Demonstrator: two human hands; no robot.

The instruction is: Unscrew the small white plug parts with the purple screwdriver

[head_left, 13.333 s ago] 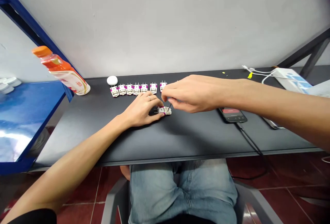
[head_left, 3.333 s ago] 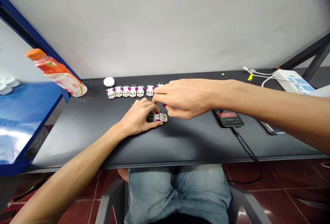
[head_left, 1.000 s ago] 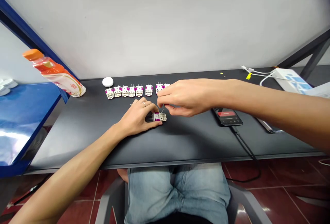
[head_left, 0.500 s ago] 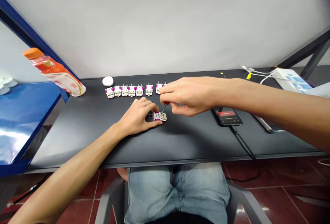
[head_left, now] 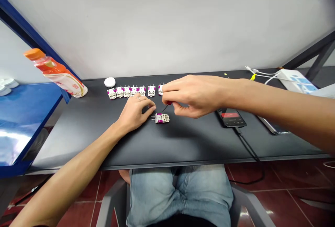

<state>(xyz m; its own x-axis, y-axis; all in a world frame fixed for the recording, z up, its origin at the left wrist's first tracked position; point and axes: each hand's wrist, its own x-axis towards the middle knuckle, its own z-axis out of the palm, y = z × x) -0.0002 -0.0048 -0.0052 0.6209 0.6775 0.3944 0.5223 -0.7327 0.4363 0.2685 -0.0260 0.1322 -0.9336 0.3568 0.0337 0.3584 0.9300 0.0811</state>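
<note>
A small white and magenta plug part lies by itself on the black table. My left hand rests just left of it, fingers loosely curled and apart from it, holding nothing. My right hand hovers above and right of the part, fingers pinched on a small screwdriver with a red handle and a thin dark shaft. A row of several like parts stands near the table's back edge.
An orange drink bottle leans at the back left beside a blue shelf. A white round cap sits by the row. A phone with its cable lies right of my hands, and a power strip at far right.
My left hand has let go of the part and drawn back to the left. My right hand has lifted the screwdriver tip off the part, which now lies alone.
</note>
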